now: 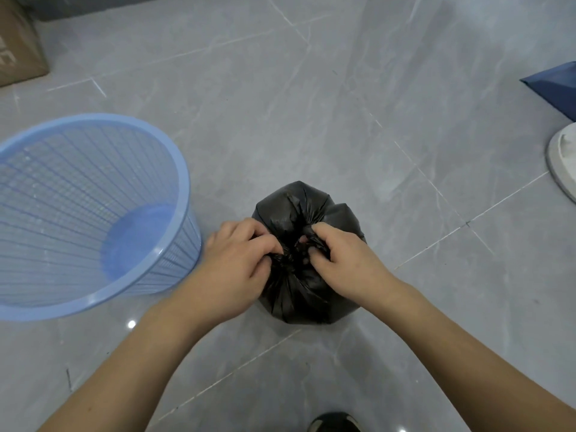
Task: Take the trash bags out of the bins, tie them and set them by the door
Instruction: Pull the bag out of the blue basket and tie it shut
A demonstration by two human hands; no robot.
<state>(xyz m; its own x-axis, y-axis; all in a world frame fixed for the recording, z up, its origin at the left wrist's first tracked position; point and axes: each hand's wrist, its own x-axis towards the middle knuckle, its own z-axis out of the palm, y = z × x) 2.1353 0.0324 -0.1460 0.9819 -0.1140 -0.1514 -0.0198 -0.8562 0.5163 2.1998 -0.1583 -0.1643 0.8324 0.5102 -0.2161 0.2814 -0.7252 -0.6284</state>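
A full black trash bag (300,210) stands on the grey tiled floor in the middle of the view. Its top is gathered into a bunch at the centre. My left hand (237,260) pinches the gathered plastic from the left side. My right hand (339,257) grips the bunched plastic from the right, fingers curled into it. A light blue mesh bin (156,145) stands to the left of the bag, with no bag inside it and its blue bottom showing.
A brown cardboard box (18,48) sits at the far left corner. A dark blue object (554,88) and a white rounded base (561,160) lie at the right edge. A dark shoe (333,422) shows at the bottom edge.
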